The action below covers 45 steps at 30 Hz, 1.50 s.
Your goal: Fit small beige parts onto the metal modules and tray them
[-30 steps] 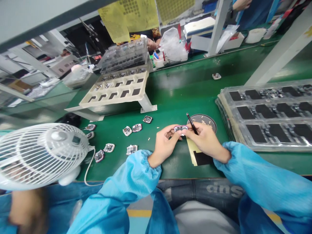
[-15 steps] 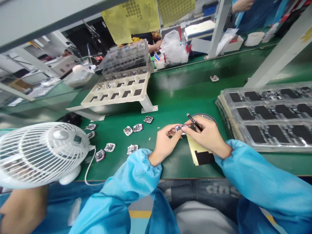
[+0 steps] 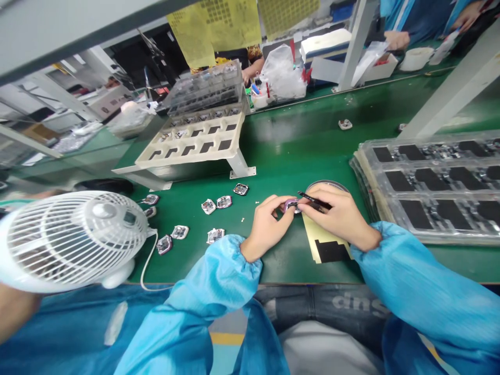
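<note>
Sits at a green table in a crowded room. Pinches one purple-rimmed part over it with fingers of left hand and right hand; grips one pen-like tool also in the right. Leftward, eight similar parts, one white fan. On dark trousers, upside-down letters, perhaps "Sup".

Bench: green
Cases: 4 left of centre, others scattered
Trays: clear, stacked, right
Sheet: yellow, near edge
</note>
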{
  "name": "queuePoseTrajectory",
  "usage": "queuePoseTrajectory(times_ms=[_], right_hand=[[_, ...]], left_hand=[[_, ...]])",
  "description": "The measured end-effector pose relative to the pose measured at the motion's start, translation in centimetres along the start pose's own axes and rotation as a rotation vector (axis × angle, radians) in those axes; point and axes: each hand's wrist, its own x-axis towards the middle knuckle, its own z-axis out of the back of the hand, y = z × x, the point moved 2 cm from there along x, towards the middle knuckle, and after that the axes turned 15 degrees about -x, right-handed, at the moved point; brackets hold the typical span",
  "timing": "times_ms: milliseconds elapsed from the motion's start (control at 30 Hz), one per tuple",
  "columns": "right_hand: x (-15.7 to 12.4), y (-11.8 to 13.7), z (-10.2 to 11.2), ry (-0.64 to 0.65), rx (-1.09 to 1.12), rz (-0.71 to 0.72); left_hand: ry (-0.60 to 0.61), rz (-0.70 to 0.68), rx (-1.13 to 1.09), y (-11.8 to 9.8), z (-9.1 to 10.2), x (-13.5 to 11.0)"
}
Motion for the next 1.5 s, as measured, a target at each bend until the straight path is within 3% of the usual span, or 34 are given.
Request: queuePoseTrajectory(times_ms=[267, 533, 633, 733, 833, 1033, 1267, 1367, 1500], right_hand=[[-0.7, -0.4, -0.6, 0.032, -0.06, 0.057], [-0.5, -0.8, -0.5, 0.165, -0.052, 0.081], [-0.4, -1.5, 0.3, 0.147, -0.171, -0.043], [-0.7, -2.5, 1.2, 0.171, -0.471, -0.229], [-1.0, -3.1, 1.5, 0.189, -0.585, -0.293], [-0.6, -2.4, 1.5, 0.091, -0.412, -0.269], [-0.6, -1.7, 0.7, 0.128, -0.209, -0.237], [-0.8, -1.9, 0.5, 0.117, -0.173, -0.215], [-1.0, -2.4, 0.3, 0.117, -0.143, -0.214]], left_hand=[[0.04, -0.027, 0.08, 0.0, 0.1, -0.1], [0.062, 0.028, 0.12, 0.3, 0.2, 0.1], [0.03, 0.087, 0.05, 0.6, 0.4, 0.5], [0.01, 0.125, -0.01, 0.8, 0.7, 0.9], [0.007, 0.147, -0.001, 1.0, 0.9, 1.0], [0.05, 0.154, 0.031, 2.7, 1.0, 1.4], [0.207, 0.098, 0.369, 3.3, 2.4, 5.6], [0.168, 0.058, 0.491, 3.0, 2.4, 6.4], [0.076, 0.054, 0.592, 3.7, 2.1, 5.4]])
